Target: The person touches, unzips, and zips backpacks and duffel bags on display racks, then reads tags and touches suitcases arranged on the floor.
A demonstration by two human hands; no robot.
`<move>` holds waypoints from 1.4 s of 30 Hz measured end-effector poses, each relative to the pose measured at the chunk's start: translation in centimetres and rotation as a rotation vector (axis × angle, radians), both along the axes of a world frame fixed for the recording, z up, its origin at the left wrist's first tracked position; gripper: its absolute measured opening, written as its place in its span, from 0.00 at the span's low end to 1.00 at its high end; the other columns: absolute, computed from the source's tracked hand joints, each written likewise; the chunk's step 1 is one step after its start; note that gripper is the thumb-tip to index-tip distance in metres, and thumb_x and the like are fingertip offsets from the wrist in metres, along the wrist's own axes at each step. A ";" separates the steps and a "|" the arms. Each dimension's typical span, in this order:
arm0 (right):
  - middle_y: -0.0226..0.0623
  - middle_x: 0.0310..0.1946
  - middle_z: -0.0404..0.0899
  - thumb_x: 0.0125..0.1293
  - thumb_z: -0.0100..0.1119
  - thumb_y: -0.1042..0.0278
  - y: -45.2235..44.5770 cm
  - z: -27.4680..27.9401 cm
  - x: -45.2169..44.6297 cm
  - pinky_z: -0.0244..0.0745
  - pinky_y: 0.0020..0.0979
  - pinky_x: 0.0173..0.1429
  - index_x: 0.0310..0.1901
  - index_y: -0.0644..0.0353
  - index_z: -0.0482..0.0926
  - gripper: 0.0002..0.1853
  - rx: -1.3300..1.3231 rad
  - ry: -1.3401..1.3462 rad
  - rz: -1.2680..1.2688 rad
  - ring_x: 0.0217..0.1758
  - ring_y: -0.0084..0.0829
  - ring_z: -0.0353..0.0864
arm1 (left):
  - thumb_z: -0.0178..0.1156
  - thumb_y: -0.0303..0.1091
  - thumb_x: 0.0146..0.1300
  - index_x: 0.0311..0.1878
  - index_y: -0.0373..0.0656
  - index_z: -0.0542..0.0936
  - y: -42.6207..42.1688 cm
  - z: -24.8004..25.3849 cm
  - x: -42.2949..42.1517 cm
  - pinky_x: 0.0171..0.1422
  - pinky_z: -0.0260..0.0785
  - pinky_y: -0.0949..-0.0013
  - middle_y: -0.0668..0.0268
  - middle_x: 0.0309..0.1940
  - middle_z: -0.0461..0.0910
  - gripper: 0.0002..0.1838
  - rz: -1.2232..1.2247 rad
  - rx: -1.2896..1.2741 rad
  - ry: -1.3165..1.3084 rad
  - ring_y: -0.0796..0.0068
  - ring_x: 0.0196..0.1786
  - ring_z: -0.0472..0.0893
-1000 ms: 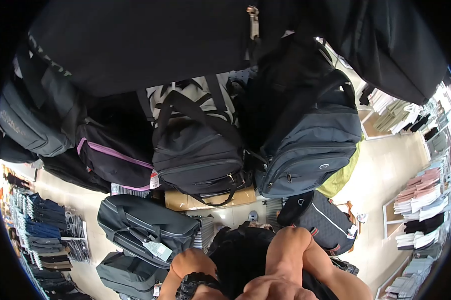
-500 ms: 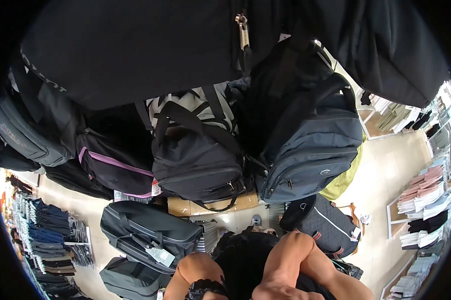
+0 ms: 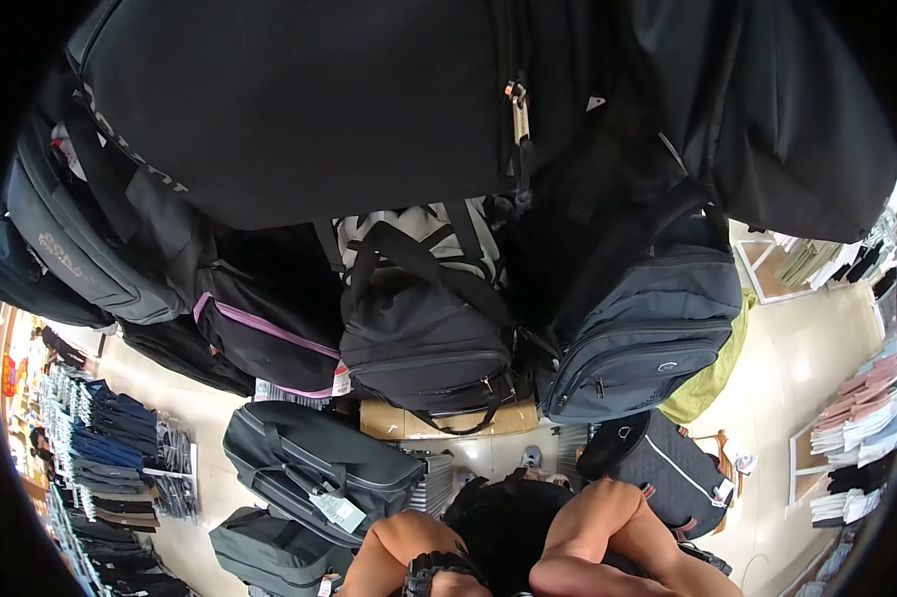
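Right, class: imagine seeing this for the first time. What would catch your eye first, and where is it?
Probably the huge black bag filling the top, with its shiny zip pull near the middle. Next come purple trim left of centre and yellow-green fabric on the right. At the bottom, two bare arms bend between a tagged bag at left and a patterned bag at right.
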State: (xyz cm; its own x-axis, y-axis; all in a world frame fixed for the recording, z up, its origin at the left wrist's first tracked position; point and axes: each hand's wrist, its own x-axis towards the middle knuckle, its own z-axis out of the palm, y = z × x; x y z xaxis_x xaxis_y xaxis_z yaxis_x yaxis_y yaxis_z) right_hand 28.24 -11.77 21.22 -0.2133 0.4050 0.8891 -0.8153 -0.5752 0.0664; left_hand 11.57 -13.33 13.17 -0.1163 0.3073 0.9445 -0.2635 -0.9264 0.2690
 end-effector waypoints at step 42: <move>0.33 0.29 0.81 0.72 0.71 0.80 6.4 -20.2 2.1 0.73 0.25 0.40 0.32 0.67 0.81 0.09 -0.511 -1.487 -1.772 0.32 0.20 0.78 | 0.65 0.25 0.76 0.37 0.35 0.82 7.7 -13.8 1.5 0.36 0.71 0.75 0.67 0.28 0.83 0.08 0.276 -1.117 0.242 0.82 0.30 0.80</move>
State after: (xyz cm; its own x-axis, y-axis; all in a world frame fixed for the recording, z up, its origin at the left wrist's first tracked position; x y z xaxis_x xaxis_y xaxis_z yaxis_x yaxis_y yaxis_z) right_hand 30.34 -5.37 0.99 0.2977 0.8959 0.3297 0.0739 0.3226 -0.9436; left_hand 13.07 -5.59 -0.63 -0.1631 0.9714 0.1728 0.0788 -0.1618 0.9837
